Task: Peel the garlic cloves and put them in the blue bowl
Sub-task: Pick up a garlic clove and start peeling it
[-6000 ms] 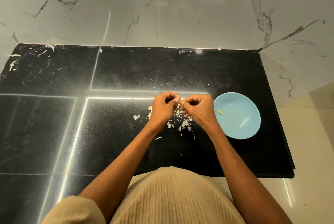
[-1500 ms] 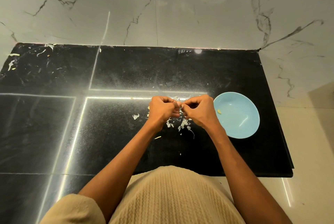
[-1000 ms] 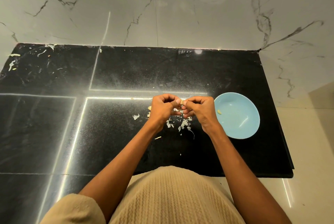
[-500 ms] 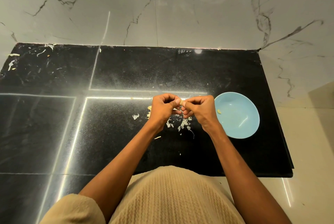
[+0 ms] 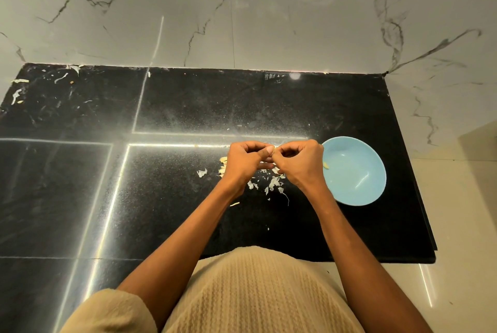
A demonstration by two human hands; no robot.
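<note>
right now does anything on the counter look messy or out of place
Yes, mildly. Loose garlic skins are strewn on the black counter beneath both hands, not gathered up. More scraps lie at the far left corner, well away. The blue bowl sits upright with one peeled clove inside.

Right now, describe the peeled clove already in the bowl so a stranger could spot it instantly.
Find the black countertop, then the blue bowl near its right end. Just inside the bowl's left wall, beside the right hand, lies one small pale yellow garlic clove. Unlike the white peel scraps on the counter, it sits inside the bowl.
</note>
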